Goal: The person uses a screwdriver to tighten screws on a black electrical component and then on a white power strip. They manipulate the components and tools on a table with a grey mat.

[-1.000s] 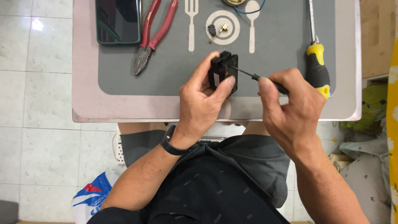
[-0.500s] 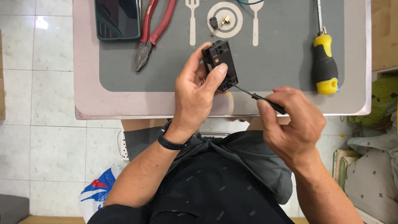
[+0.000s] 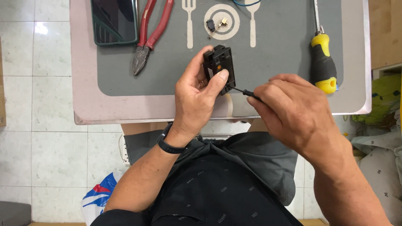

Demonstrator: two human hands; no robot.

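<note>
My left hand point(image 3: 200, 95) grips a small black box-shaped part point(image 3: 219, 67) with an orange dot on it, thumb pressed on its face, above the grey mat point(image 3: 272, 62). My right hand point(image 3: 293, 111) holds a thin black-handled screwdriver point(image 3: 243, 91). Its tip touches the lower right edge of the black part. Two tiny loose pieces, one black point(image 3: 211, 25) and one brass point(image 3: 223, 21), lie on the mat's printed plate circle beyond the part.
Red-handled pliers point(image 3: 147, 35) and a dark phone point(image 3: 114, 21) lie at the mat's far left. A yellow-and-black screwdriver point(image 3: 323, 62) lies at the right. The small table point(image 3: 86, 96) stands on white floor tiles; a plastic bag point(image 3: 97, 199) sits low left.
My left hand has tilted the black part a little more upright. My right hand still holds the thin screwdriver tip against its lower right edge.
</note>
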